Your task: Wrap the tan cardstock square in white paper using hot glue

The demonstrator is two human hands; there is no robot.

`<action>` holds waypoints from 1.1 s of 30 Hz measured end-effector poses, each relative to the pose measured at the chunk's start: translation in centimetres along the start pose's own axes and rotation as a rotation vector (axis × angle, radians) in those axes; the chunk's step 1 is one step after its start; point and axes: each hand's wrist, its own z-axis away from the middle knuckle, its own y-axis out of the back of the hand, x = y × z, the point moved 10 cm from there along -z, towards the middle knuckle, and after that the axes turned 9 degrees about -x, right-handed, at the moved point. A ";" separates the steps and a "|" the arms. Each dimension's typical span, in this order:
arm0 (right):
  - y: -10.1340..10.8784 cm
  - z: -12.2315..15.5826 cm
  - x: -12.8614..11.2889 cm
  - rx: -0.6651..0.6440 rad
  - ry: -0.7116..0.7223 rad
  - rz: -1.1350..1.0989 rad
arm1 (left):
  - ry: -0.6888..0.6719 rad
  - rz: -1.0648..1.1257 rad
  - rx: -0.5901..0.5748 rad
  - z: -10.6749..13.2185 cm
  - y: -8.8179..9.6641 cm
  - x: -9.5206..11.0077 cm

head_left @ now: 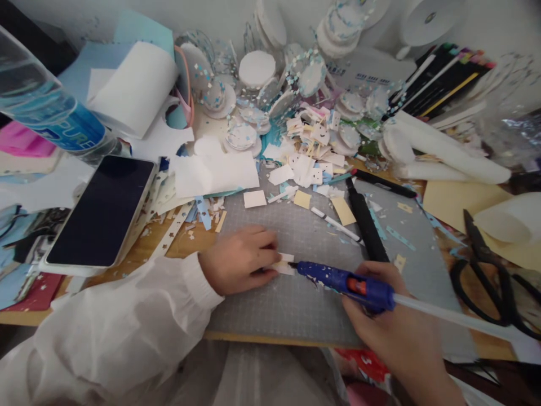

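My right hand [393,316] is closed around a blue hot glue gun [329,276] with a long clear glue stick [448,316] coming out of its back end. The gun's dark nozzle points left and meets, or nearly meets, a small white paper piece [287,266]. My left hand [243,259] pinches that piece at its left end, low over the grey cutting mat [253,313]. Beyond the hands lie a small pale paper rectangle [255,198], a yellow paper piece [302,199] and a white pen [336,224].
A phone [103,214] and a tilted water bottle [63,113] are on the left. Paper cutouts [308,141] and round white paper pieces [257,69] heap up at the back. Black scissors [486,270] lie at right, and a black tool [366,220] rests near my right hand.
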 end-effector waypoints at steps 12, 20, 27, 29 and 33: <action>0.2 -0.7 -0.5 0.010 -0.009 0.051 | 0.008 -0.013 -0.011 0.0 -0.1 -0.1; -0.3 0.0 -0.1 -0.088 0.046 0.041 | 0.010 -0.003 -0.011 0.0 -0.2 -0.1; 0.5 -0.1 0.3 0.006 -0.028 0.013 | 0.007 -0.009 -0.011 0.0 -0.1 -0.1; 0.3 -0.4 0.1 -0.007 -0.042 0.031 | 0.012 -0.004 -0.016 0.0 -0.1 -0.2; -0.1 -0.6 -0.5 -0.022 -0.001 0.028 | 0.001 0.001 -0.014 0.0 -0.2 -0.1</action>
